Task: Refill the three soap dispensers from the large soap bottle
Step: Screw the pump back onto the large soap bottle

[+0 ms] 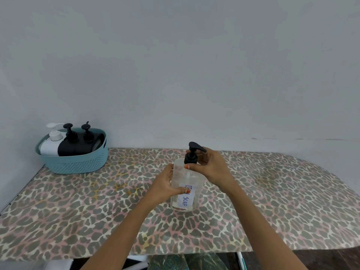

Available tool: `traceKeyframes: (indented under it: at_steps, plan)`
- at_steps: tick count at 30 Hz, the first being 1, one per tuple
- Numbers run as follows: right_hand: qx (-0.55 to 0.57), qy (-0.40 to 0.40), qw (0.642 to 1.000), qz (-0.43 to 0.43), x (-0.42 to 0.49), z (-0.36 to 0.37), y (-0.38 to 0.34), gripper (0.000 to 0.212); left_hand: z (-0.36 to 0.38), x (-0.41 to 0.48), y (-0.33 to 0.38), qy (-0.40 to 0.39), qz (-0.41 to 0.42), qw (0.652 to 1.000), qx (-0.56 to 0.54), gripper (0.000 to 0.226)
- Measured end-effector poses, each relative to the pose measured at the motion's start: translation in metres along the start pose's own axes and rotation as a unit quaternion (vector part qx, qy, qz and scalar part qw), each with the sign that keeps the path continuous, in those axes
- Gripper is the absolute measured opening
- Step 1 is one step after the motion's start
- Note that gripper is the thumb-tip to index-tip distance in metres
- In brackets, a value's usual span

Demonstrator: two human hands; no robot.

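Left hand steadies the clear soap bottle, right hand grips its pump; three dispensers wait in the basket, apparently unfilled.

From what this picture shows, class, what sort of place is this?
Probably a home, perhaps a utility corner: a table under a leopard-print cloth against a plain wall, a teal basket of pump bottles, and hands working a clear dispenser labelled soap.

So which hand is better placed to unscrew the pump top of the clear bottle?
The right hand: its fingers already wrap the black pump. The left hand grips the clear bottle body, steadying it.
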State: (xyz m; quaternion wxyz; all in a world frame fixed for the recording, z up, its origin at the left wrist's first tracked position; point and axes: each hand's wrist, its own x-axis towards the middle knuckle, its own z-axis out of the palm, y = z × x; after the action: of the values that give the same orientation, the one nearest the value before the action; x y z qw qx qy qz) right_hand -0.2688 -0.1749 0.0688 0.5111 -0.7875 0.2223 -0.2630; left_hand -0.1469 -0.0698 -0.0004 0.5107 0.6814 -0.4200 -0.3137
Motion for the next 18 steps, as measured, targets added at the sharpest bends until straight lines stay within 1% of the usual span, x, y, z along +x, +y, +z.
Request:
traceKeyframes:
  at_steps: [2,5,7,9,12,15,18]
  plan:
    - [-0.011,0.028,1.000,-0.006,0.000,0.006,0.000,0.031,0.000,-0.001,0.001,0.000,0.001,1.000,0.005,0.061]
    - [-0.013,0.023,1.000,-0.010,0.001,0.011,-0.001,0.035,0.000,-0.001,0.001,0.004,0.005,1.000,0.011,0.057]
    - [0.002,0.007,1.000,-0.003,0.001,0.009,-0.001,0.038,0.000,-0.001,0.001,0.002,0.002,1.000,0.014,0.058]
    - [0.023,-0.025,0.999,0.002,0.001,0.004,-0.001,0.041,-0.001,0.000,0.001,0.000,-0.002,1.000,0.013,0.059]
    - [0.035,-0.054,0.998,0.015,-0.001,-0.004,0.000,0.038,0.000,-0.002,0.002,-0.002,0.003,1.000,0.013,0.064]
    - [0.035,-0.029,0.999,0.013,-0.001,-0.004,0.001,0.035,0.000,-0.003,0.005,0.000,0.009,1.000,0.011,0.064]
    - [0.033,0.010,0.999,-0.010,-0.001,0.002,0.002,0.028,0.001,-0.004,0.005,0.008,0.010,1.000,0.013,0.063]
